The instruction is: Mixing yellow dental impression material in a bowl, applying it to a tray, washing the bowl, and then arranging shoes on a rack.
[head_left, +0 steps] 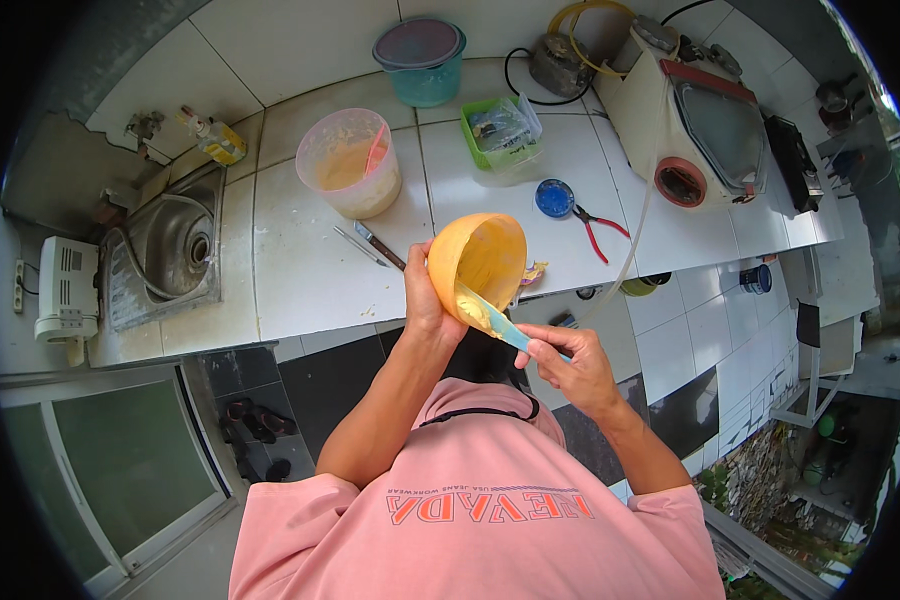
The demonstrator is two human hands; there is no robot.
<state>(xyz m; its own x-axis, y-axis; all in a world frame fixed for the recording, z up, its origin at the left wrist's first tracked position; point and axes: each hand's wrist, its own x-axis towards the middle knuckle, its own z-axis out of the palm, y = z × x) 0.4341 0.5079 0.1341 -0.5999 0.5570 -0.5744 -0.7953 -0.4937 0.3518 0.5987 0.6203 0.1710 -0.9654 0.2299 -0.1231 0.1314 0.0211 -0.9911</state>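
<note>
My left hand [430, 297] grips a yellow-orange mixing bowl [446, 262] from its left side and tilts it, the opening turned to the right. A blue spatula [507, 330] is held in my right hand [570, 368], its blade at the bowl's lower rim. Pale yellow paste [473, 310] clings to the blade and rim. Behind my left hand, on the counter, lie a knife with a brown handle [378, 244] and a slim metal tool [358, 246]. A crumpled colourful wrapper [535, 272] sits just right of the bowl.
On the white tiled counter [300, 270] stand a translucent pink bucket [317, 185], a teal lidded tub [430, 85] and a green basket [478, 150]. Red-handled pliers [598, 235] lie beside a blue round container [554, 198]. A sink [160, 250] is at left, a boxy machine [660, 120] at right.
</note>
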